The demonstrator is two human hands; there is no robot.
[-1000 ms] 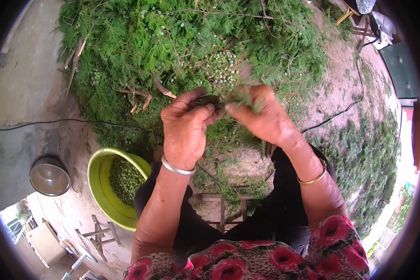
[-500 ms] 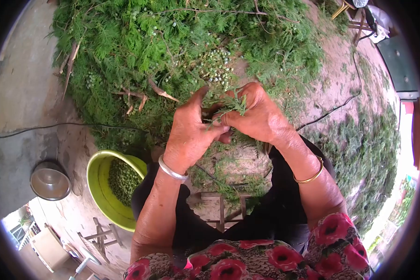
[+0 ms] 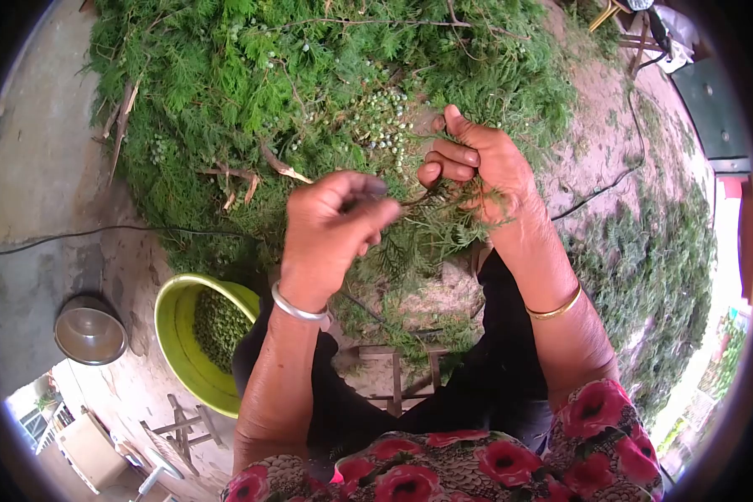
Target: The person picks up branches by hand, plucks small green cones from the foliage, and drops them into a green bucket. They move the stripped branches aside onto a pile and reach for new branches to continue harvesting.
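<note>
My left hand [image 3: 330, 230], slightly blurred, has its fingers curled, with thumb and fingertips at the thin stem of a green evergreen sprig [image 3: 443, 226]. The sprig's leafy part hangs between my hands and passes by the wrist of my right hand [image 3: 494, 167]. That right hand is raised to the right, its lower fingers bent toward the palm and its top digit pointing up. What lies inside its fingers is hidden. Beyond both hands, pale green berries [image 3: 385, 138] lie among a big heap of evergreen branches [image 3: 201, 92].
A yellow-green bucket [image 3: 169, 335] with small green berries stands left of my legs. Further left is a metal bowl [image 3: 90, 330]. A small wooden stool [image 3: 180, 431] is at lower left. A black cable [image 3: 84, 237] crosses the ground; more cut greenery [image 3: 636, 284] lies at right.
My hands have moved apart from close together. The right one has risen and turned, the left has shifted slightly left, and the sprig now hangs between them.
</note>
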